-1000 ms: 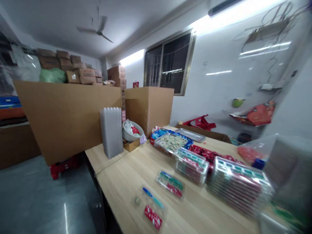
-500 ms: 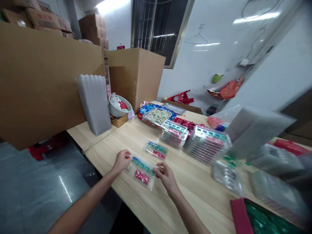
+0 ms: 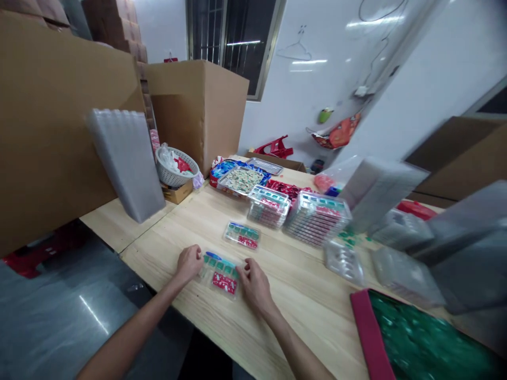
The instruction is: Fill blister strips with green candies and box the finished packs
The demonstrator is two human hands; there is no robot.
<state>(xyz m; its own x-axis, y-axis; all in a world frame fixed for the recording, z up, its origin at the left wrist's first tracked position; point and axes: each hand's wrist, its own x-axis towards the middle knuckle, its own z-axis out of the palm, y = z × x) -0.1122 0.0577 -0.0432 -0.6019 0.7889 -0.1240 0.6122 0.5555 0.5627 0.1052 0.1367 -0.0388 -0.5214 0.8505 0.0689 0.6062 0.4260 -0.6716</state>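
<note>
A small clear plastic tray (image 3: 220, 273) with green and red pieces inside lies near the front edge of the wooden table (image 3: 301, 285). My left hand (image 3: 189, 262) grips its left end with curled fingers. My right hand (image 3: 253, 282) pinches its right end. A second filled clear tray (image 3: 242, 235) lies just behind it, apart from both hands.
Two stacks of filled trays (image 3: 316, 217) stand further back, with a metal tray of pieces (image 3: 239, 180) and a white basket (image 3: 174, 166). Empty clear trays (image 3: 125, 161) lean at left and pile at right. Large cardboard boxes (image 3: 198, 108) stand behind. A red-edged bin of green pieces (image 3: 415, 343) sits at the front right.
My view has swung down and right from the room to the table. Both hands came into view and closed on the ends of the small tray.
</note>
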